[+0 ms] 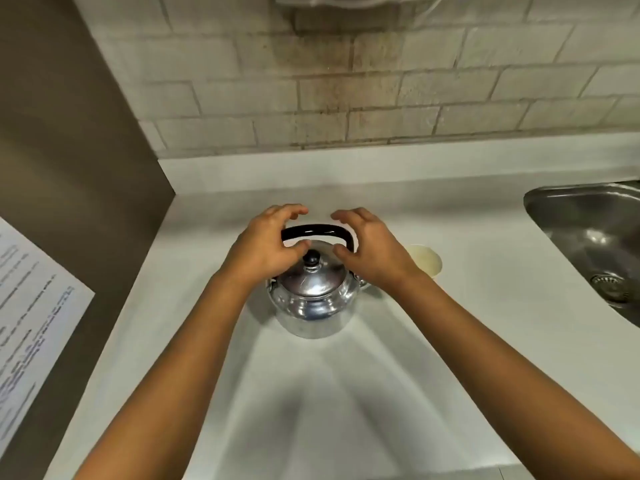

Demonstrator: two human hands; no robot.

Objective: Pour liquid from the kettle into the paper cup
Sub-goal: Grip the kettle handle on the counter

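A shiny steel kettle (313, 303) with a black arched handle (317, 231) and a black lid knob stands upright on the white counter (346, 393). Both hands hover over its top. My left hand (263, 244) curves around the handle's left end, fingers apart. My right hand (370, 247) curves around the right end, fingers apart too. Neither hand visibly closes on the handle. A cream paper cup (427, 259) stands just right of the kettle, partly hidden behind my right wrist.
A steel sink (588, 237) with a drain is set into the counter at the right. A tiled wall (381, 91) runs along the back. A brown panel with a printed sheet (31, 306) closes the left side.
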